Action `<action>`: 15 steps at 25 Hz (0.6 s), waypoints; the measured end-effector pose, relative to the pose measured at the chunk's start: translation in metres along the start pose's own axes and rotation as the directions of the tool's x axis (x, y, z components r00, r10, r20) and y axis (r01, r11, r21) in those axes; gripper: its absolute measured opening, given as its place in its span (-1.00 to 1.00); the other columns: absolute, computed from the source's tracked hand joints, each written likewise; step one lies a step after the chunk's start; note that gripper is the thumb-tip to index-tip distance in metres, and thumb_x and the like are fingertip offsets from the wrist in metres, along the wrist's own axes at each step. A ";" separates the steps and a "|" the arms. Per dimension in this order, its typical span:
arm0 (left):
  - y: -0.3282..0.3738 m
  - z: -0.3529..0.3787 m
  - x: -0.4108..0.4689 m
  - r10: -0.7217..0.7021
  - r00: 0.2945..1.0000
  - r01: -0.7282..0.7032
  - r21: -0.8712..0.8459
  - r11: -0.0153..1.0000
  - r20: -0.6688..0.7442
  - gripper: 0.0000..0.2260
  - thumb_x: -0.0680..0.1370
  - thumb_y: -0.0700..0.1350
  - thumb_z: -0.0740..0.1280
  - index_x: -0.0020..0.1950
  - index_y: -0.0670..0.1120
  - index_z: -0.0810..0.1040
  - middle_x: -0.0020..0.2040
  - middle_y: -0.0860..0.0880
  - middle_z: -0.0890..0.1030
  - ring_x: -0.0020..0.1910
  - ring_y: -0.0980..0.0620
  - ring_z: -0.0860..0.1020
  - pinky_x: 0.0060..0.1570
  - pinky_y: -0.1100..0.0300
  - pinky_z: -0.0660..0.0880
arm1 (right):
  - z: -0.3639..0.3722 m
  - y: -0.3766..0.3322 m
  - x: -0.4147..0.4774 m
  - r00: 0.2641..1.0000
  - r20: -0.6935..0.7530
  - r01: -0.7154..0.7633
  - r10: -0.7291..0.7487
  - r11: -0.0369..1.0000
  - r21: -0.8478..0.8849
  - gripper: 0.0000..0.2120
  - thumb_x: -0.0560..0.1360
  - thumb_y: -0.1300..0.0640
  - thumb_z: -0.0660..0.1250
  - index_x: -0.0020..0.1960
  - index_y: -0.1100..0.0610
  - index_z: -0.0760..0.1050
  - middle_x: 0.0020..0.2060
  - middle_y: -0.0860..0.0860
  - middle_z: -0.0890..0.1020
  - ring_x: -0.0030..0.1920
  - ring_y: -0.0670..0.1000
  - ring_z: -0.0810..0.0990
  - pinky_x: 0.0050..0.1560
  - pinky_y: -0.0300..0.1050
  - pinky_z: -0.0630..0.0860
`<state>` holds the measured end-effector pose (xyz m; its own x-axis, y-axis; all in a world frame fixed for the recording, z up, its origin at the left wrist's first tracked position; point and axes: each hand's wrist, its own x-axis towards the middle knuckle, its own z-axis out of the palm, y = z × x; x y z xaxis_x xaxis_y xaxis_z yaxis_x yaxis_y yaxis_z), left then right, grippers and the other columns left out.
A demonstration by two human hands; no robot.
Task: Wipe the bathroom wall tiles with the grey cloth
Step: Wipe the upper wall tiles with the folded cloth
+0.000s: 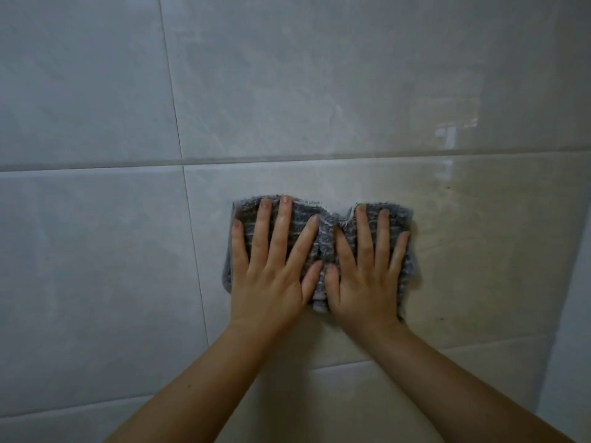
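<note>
At the 4 o'clock edge of the view runs a pale blue-grey strip (pixel 572 346), a flat surface whose slanted left border climbs toward 3 o'clock. What it belongs to cannot be told. Toward 2 o'clock sits a small bright white reflection (pixel 449 137), blocky and broken, with a fainter smear just below it and a dim rectangular glow above it.

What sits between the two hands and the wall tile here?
The grey cloth: left hand and right hand press flat on it against the wall tile, seen in the head view.
</note>
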<state>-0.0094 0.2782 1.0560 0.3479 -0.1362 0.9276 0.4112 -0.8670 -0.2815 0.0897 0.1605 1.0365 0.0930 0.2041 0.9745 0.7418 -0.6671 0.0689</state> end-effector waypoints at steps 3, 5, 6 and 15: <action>0.002 -0.002 0.036 -0.045 0.997 0.047 0.035 0.998 -0.057 -0.46 0.66 0.20 0.06 0.60 0.02 0.15 0.60 -0.21 0.11 0.58 -0.24 0.04 0.52 -0.27 -0.13 | -0.007 0.019 0.036 0.998 -0.025 0.055 -0.055 0.998 0.001 -0.45 0.54 -0.04 0.12 0.52 0.01 0.18 0.54 0.13 0.15 0.54 0.26 0.06 0.47 0.40 -0.03; 0.012 -0.001 0.068 -0.125 0.988 0.128 0.020 0.992 -0.091 -0.44 0.65 0.23 0.07 0.60 0.02 0.18 0.59 -0.22 0.14 0.58 -0.26 0.07 0.51 -0.29 -0.09 | -0.015 0.045 0.067 0.998 -0.056 0.013 -0.014 1.000 -0.010 -0.45 0.56 -0.07 0.12 0.53 -0.01 0.19 0.54 0.14 0.16 0.54 0.25 0.06 0.48 0.37 -0.04; 0.020 0.001 0.077 -0.158 0.983 0.160 0.008 0.987 -0.093 -0.43 0.65 0.24 0.06 0.60 0.01 0.18 0.59 -0.23 0.14 0.58 -0.26 0.07 0.51 -0.29 -0.09 | -0.018 0.058 0.074 0.998 -0.061 -0.028 0.027 0.999 -0.018 -0.45 0.57 -0.09 0.11 0.54 -0.02 0.18 0.55 0.14 0.15 0.55 0.25 0.04 0.49 0.36 -0.05; 0.063 0.015 0.036 -0.053 0.998 0.054 0.023 0.998 -0.030 -0.42 0.64 0.22 0.07 0.60 0.00 0.17 0.60 -0.22 0.10 0.58 -0.25 0.03 0.52 -0.25 -0.18 | -0.009 0.070 0.006 0.999 -0.003 -0.040 0.040 0.999 -0.014 -0.42 0.56 -0.02 0.07 0.55 0.01 0.07 0.55 0.14 0.10 0.54 0.27 0.02 0.44 0.44 -0.01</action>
<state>0.0415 0.2257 1.0679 0.3002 -0.1043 0.9482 0.4485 -0.8619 -0.2368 0.1358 0.1085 1.0491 0.1209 0.1747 0.9772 0.7281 -0.6847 0.0323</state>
